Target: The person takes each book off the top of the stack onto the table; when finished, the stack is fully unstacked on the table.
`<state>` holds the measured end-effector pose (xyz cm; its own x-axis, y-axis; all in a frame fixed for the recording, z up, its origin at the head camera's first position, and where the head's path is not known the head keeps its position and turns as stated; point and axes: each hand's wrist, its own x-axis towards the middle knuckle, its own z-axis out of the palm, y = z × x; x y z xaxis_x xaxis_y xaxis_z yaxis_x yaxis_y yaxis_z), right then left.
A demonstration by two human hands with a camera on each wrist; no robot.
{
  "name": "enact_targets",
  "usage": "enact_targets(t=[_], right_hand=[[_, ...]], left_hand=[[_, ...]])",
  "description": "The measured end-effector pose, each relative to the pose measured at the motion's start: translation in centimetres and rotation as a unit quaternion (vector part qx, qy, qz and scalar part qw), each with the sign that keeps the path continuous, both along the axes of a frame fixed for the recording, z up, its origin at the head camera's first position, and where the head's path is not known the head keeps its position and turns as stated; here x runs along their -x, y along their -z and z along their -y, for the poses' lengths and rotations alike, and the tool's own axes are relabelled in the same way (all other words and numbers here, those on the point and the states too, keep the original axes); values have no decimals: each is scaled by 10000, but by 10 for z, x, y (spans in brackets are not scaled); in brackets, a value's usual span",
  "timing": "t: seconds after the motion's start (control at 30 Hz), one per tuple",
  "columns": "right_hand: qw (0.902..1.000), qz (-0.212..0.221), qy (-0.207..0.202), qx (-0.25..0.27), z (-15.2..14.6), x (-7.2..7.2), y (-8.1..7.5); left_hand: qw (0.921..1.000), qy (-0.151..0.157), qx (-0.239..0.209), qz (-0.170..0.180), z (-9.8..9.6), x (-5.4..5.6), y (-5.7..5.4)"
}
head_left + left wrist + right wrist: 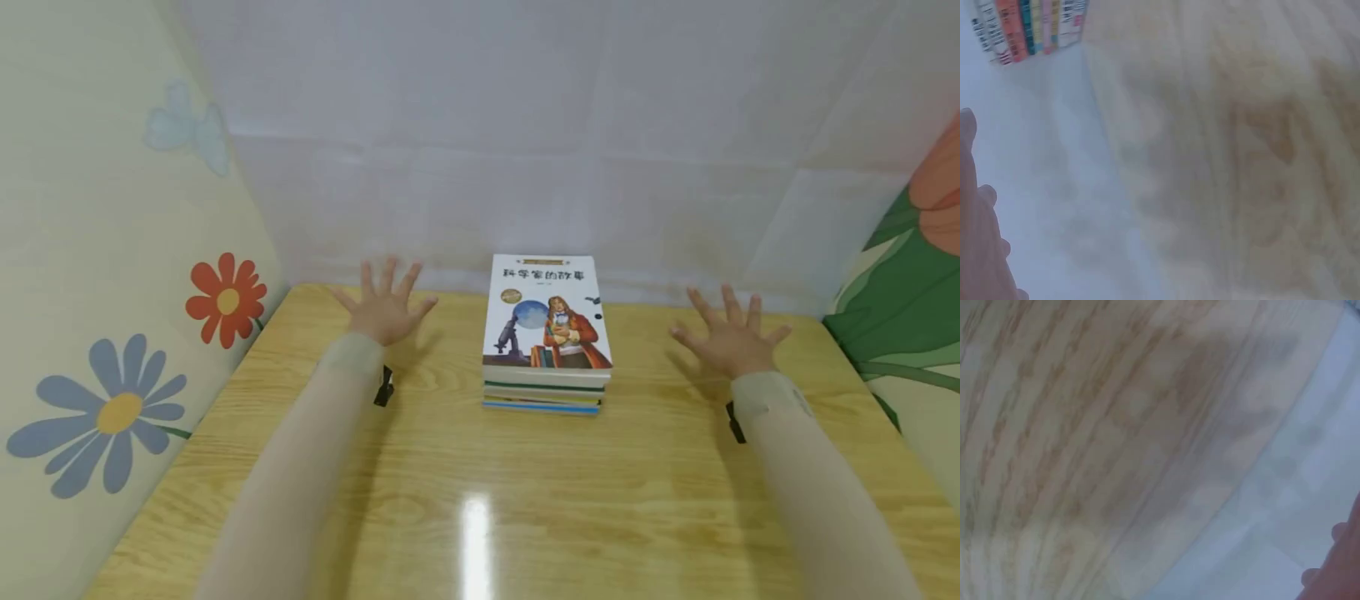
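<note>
A stack of several books [546, 387] lies near the far edge of the wooden table, between my two hands. Its top book [517, 292] has a white cover with a figure in a red coat, a telescope and a blue moon. To the left of the stack, my left hand [384, 312] is held with fingers spread and holds nothing. My right hand [735, 343], fingers also spread, is to the right of the stack and holds nothing. In the left wrist view, colourful book spines [1025, 28] show at the upper left.
The wooden table [540, 483] has a bright glare streak near its front. Behind it hangs a pale creased cloth [480, 125]. On the left stands a cream wall [82, 233] with painted flowers, and on the right a panel with green leaves [900, 292].
</note>
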<state>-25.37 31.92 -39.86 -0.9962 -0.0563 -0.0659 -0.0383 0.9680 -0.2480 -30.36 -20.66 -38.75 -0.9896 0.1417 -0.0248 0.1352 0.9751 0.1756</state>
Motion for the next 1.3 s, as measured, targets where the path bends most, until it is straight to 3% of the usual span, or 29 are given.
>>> enact_targets(t=[0.43, 0.57, 0.67, 0.73, 0.83, 0.97, 1.07, 1.1, 1.17, 1.3], right_hand=[[9991, -226, -362, -81, 19, -15, -17], [9970, -624, -458, 31, 23, -24, -21], [9915, -1133, -582, 267, 28, -31, -21], [9842, -1516, -708, 575, 32, -34, -18], [9698, -1866, -785, 1361, 42, -38, -13], [9403, -2106, -639, 2596, 57, -40, -5], [9158, -2100, -399, 3401, 70, -41, 2], [9035, -1988, -288, 3785, 73, -41, 5], [8705, -1561, -13, 4667, 82, -43, 7], [7781, -529, 402, 6246, 98, -40, 12]], left_hand=[[9964, 80, -431, -732, 6, -19, -39], [9910, 193, -819, -1042, 2, -30, -40], [9843, 298, -1082, -1362, -1, -37, -34], [9771, 379, -1318, -1626, -3, -42, -29], [9601, 631, -1682, -2145, -11, -46, -21], [9404, 953, -2232, -2382, -27, -53, -11], [9355, 1037, -2652, -2090, -39, -58, -1], [9340, 1054, -2809, -1939, -43, -59, 3], [9289, 1045, -3179, -1587, -51, -62, 8], [9035, 830, -4120, -839, -67, -67, 15]])
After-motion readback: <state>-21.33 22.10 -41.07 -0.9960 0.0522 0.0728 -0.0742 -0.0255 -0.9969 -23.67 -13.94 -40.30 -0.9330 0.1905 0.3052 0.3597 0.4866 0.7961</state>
